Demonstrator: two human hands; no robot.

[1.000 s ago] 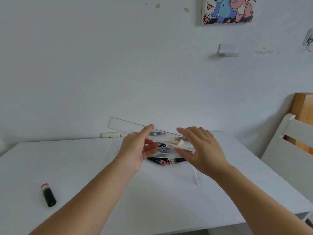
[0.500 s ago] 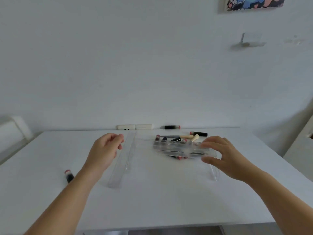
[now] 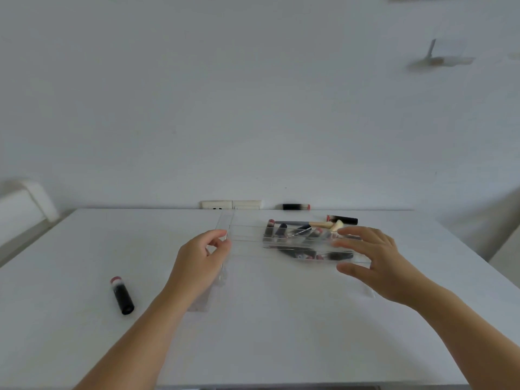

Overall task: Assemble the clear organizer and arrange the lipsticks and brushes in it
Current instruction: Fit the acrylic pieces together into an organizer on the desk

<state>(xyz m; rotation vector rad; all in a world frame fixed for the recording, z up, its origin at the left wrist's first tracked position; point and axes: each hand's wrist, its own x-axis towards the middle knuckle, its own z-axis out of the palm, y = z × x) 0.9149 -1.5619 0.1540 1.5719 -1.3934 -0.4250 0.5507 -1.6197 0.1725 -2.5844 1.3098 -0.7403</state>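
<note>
Clear organizer parts lie on the white table (image 3: 267, 327). A long clear side strip (image 3: 201, 304) runs from the far middle toward me, and my left hand (image 3: 201, 264) pinches its edge between thumb and curled fingers. My right hand (image 3: 375, 258) grips a clear panel (image 3: 298, 244) between spread fingers and thumb, just above a pile of lipsticks and brushes (image 3: 292, 233). A beige-handled brush (image 3: 323, 224) pokes out of the pile. Single black lipsticks lie at the left (image 3: 121, 295), behind the pile (image 3: 344, 220) and by the wall (image 3: 296, 206).
White wall sockets (image 3: 230, 204) sit at the table's back edge. A white chair back (image 3: 24, 204) stands at the far left and another white piece of furniture (image 3: 506, 249) at the right. The table's front edge runs close to me.
A second ago both hands held one long clear panel in the air. The left hand then set a strip down on the table, and has now moved right to its edge. The view has tilted down.
</note>
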